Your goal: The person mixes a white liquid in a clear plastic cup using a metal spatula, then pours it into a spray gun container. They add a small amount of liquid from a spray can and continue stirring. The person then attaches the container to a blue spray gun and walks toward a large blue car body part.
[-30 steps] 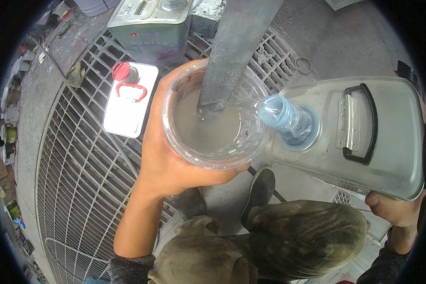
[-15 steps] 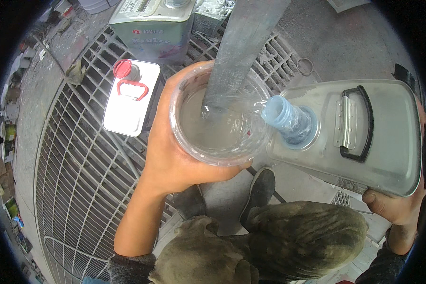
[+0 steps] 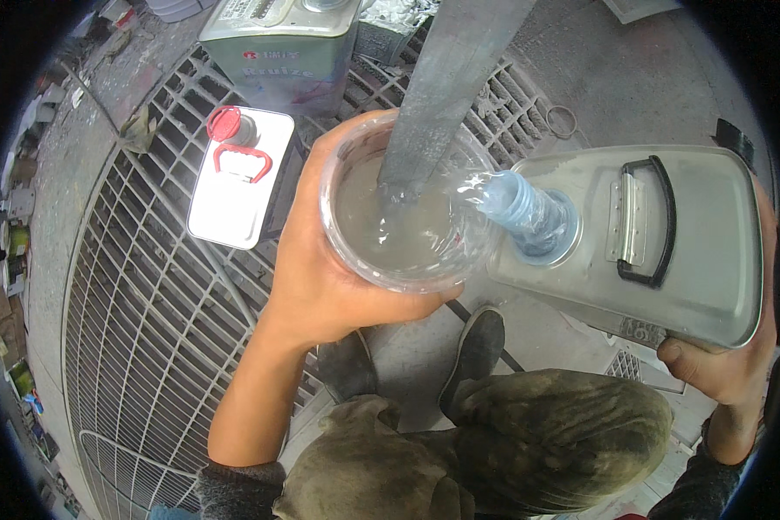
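While the left hand [image 3: 321, 277] wraps the near wall of the clear cup [image 3: 403, 208] from the person's left, fingers curled under its lower rim and thumb up the far side, the right hand [image 3: 724, 368] grips the lower right corner of the grey metal can [image 3: 659, 251], fingers closed on its edge. The can lies tipped on its side, its long axis running right to left, so that the blue spout [image 3: 520, 208] points leftward and crosses the cup's right rim. Spout and rim appear to touch or nearly so; which, the view does not settle. Clear liquid [image 3: 390, 230] stands in the cup, rippled just beside the spout's mouth. The cup is thus between the two hands, held by the left and fed from the right; the left hand is the nearer to it, the right being well apart at the can's far end. The black handle [image 3: 650, 221] on the can's upper face is untouched.

A grey post [image 3: 446, 95] rises through the view and overlaps the cup's far side; whether it stands in the cup or behind it cannot be told. Below the cup lie a floor grate [image 3: 139, 303], the person's two dark shoes [image 3: 477, 347] and soiled trouser knees [image 3: 563, 433]. On the grate to the left stands a white can with a red cap [image 3: 234, 178], and beyond it a larger green tin [image 3: 277, 43], both well apart from either hand.
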The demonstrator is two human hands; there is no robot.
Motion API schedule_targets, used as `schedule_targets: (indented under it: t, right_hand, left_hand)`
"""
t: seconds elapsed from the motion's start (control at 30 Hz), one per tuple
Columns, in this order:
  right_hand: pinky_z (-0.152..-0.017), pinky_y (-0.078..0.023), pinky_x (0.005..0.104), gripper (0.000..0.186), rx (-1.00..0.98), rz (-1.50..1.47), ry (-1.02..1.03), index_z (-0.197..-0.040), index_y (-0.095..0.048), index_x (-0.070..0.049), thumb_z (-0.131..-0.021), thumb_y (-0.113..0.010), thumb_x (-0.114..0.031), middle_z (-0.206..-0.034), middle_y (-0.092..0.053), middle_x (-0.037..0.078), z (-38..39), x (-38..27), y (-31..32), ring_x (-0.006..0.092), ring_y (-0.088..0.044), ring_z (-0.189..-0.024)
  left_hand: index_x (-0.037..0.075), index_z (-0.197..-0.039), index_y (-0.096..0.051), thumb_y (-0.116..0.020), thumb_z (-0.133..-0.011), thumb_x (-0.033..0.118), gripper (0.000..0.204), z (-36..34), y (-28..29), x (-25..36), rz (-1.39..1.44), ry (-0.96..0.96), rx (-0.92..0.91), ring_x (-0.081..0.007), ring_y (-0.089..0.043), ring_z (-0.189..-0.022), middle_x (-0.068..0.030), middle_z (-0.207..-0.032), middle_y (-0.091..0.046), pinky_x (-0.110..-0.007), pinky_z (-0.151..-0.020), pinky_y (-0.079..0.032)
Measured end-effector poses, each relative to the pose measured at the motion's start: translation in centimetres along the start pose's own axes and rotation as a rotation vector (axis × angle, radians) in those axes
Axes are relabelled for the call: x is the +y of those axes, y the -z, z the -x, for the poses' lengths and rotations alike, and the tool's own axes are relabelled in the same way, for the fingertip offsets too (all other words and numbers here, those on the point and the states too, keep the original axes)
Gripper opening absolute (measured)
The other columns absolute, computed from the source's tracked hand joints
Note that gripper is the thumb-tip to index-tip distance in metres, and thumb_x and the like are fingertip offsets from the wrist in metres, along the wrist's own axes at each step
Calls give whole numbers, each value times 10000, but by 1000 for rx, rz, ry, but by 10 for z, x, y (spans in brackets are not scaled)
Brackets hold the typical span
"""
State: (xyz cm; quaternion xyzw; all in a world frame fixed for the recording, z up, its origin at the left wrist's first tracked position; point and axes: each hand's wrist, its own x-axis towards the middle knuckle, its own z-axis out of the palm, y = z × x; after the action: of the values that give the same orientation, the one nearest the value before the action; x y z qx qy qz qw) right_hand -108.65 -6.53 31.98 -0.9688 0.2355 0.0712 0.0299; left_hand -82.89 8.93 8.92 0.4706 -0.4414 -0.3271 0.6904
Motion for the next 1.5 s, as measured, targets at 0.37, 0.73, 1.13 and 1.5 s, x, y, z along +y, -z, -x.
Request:
schedule_targets:
  t: [0.37, 0.73, 1.13, 1.5]
  right_hand:
    - [-1110, -485, 507, 1245, 139, -333, -145, -1582, -259, 38, -673, -875, -549, -1468, -469, 281, 0, 8, -27, 424, -553, -1324]
    - [-1063, -528, 460, 1207, 225, -340, -5, -1548, -293, -9, -585, -937, -346, -1417, -511, 224, 14, 33, -63, 358, -599, -1269]
    - [-1077, -443, 386, 1103, 232, -542, -400, -1458, -261, -57, -549, -881, -127, -1317, -526, 163, 18, 43, -131, 285, -568, -1232]
    - [-1082, -426, 385, 984, 488, -885, -635, -1436, -211, 4, -737, -893, -119, -1313, -509, 182, -9, 96, -282, 269, -532, -1239]
  left_hand:
    - [-20, -1497, -392, -985, -500, 287, 1201, -5, 4, 1, -106, -8, -18, -291, -517, -1329, -159, -1408, -521, -427, -1125, -411]
    - [-22, -1513, -368, -992, -494, 328, 1246, -10, 4, 3, -158, 13, -64, -292, -508, -1336, -167, -1421, -509, -430, -1140, -397]
    - [14, -1488, -410, -979, -523, 197, 1135, -12, 2, -1, -149, -14, -20, -277, -536, -1327, -148, -1403, -550, -423, -1128, -424]
    - [-9, -1492, -400, -996, -481, 322, 1220, 11, 16, -1, -201, 98, 195, -297, -524, -1334, -167, -1415, -524, -442, -1134, -413]
